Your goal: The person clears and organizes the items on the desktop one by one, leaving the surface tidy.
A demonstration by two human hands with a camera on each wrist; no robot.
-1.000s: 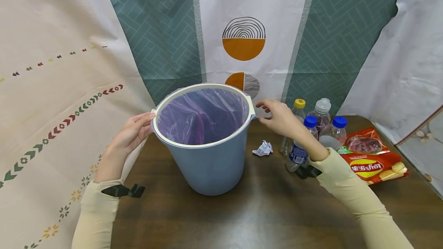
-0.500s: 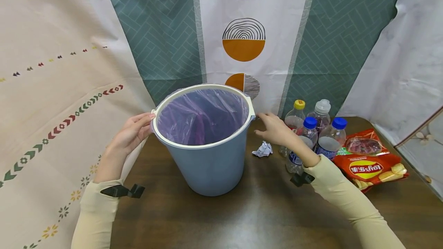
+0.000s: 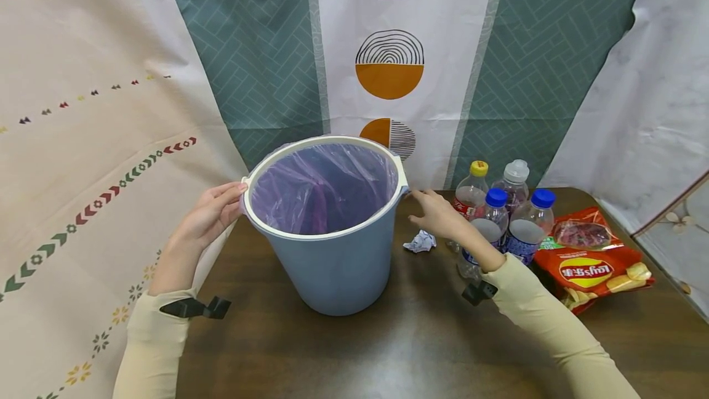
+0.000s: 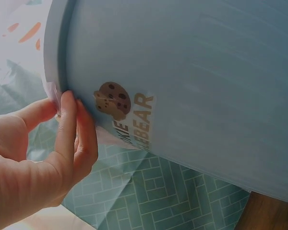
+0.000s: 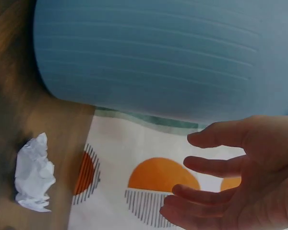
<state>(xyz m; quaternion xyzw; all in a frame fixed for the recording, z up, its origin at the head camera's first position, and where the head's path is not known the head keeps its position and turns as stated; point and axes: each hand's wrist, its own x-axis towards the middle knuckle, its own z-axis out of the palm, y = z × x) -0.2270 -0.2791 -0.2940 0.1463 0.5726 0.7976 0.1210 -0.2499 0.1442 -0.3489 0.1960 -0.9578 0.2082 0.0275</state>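
L hand (image 3: 207, 214) pinches the rim (image 3: 327, 236) w/ purple liner (image 3: 282, 193) at L of the blue trash bin (image 3: 335, 279), approx. upright btwn both, while R hand (image 3: 440, 214), empty, fingers loosely spread, is just beside bin's R (contact unclear), nearer the crumpled paper (image 3: 421, 241) on bench (image 3: 388, 356) R of bin.

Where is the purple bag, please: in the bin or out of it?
Mostly in: the bag lines the inside of the bin, seen through its open top. A little also shows outside the rim, by the left hand.
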